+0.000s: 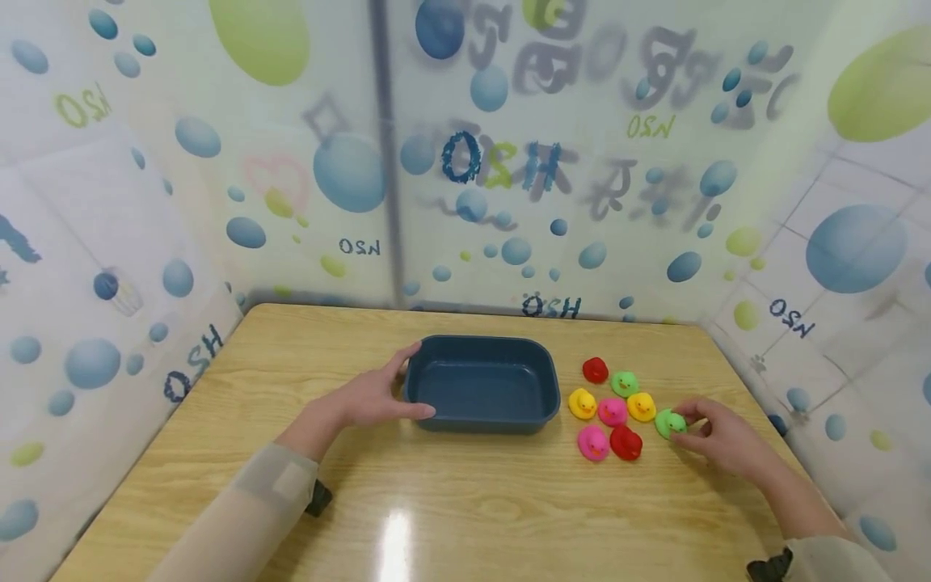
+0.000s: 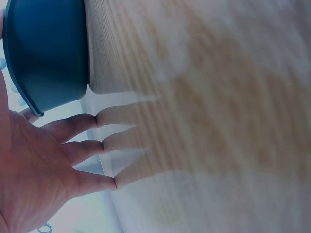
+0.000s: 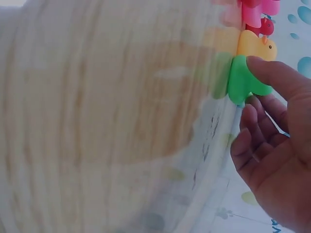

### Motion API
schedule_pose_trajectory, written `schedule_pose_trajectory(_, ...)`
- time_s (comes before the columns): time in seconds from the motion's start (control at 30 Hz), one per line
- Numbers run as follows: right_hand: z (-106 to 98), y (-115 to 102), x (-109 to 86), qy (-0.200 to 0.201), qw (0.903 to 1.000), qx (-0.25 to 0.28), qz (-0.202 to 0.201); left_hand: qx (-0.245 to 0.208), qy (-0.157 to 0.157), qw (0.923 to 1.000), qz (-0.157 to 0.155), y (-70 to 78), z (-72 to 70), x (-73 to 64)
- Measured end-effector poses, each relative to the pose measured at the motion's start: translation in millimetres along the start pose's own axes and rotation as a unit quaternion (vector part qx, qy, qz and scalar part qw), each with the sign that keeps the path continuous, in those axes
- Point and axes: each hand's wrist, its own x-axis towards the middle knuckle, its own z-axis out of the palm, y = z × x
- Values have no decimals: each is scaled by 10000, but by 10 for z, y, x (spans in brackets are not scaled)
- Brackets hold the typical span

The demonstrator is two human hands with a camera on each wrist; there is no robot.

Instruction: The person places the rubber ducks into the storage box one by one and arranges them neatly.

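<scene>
A dark blue rectangular basin stands on the table, with my left hand at its left end. The thumb touches the front left rim and another finger reaches the back left corner. In the left wrist view, the other fingers are spread and straight, their tips down on the tabletop. To the right, my right hand pinches a green rubber duck between thumb and fingers. That duck appears at table level in the right wrist view, the remaining fingers loosely bent below it.
Several more rubber ducks cluster right of the basin: red, green, yellow and pink among them. The wooden table is bordered by patterned curtains behind and on both sides.
</scene>
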Motion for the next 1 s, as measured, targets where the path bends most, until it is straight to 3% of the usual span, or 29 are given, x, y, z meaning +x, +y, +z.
schedule_pose_trajectory(0.13, -17, -37, -16, 205, 9995, -243, -13, -7, -1, 10000, 5, -8, -6, -23)
schedule_pose_trajectory(0.27, -68, -151, -49, 654, 9959, -630, -57, -55, 0, 10000, 29, -28, -7, -28)
schedule_pose_trajectory(0.5, 11, -661, -60, 1196, 9891, -486, -710, -144, -56, 9999, -3, -67, 33, -4)
schedule_pose_trajectory(0.7, 164, -1215, 93, 808, 9907, -11, -1097, -216, -74, 9997, 34, -31, 45, 32)
schedule_pose_trajectory(1.0, 583, -1941, 535, 321, 9871, 345, -1532, -290, -68, 9996, 5, -51, 23, -10)
